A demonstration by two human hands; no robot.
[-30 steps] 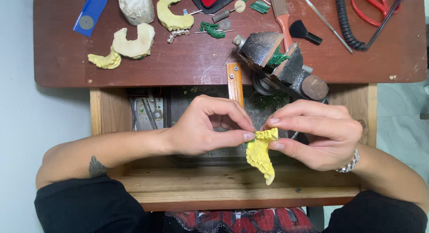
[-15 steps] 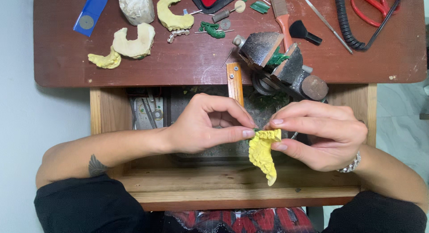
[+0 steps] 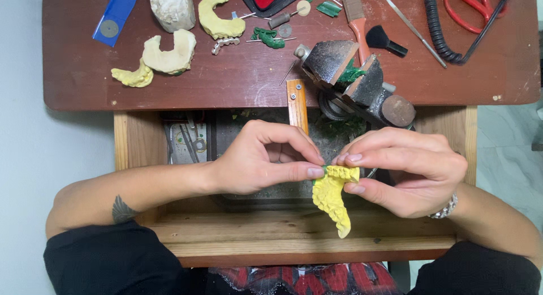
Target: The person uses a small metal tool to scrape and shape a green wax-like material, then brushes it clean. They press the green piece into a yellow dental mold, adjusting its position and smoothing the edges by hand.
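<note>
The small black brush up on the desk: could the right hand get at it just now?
Probably not at once. The right hand shares a grip on the yellow dental cast with the left hand, and the dark vise stands between it and the black brush.

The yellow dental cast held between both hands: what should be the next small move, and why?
Probably a small turn of the yellow cast to bring its toothed edge up toward the eyes. Both hands pinch only its top end, the left hand with thumb and forefinger, the right hand from the other side, and the rest hangs free above the open wooden drawer, so it can rotate without regripping.
</note>
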